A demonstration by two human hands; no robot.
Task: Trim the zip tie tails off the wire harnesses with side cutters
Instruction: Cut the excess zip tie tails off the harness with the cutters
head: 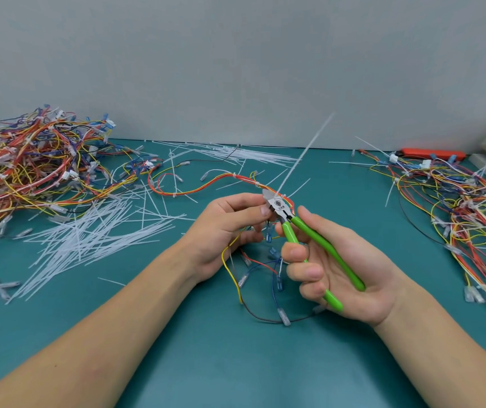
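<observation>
the left hand (230, 228) pinches the harness (235, 184) at centre so its zip tie tail (303, 154) stands up, while the right hand (338, 269), fingers curled round the green handles, sets the side cutters (277, 203) at its base.

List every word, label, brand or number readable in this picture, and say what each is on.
No text can be read.
Side cutters: a small dark printed mark with characters sits on the metal head, too small and blurred to read.
Orange tool at the back of the table: no legible marking.
</observation>
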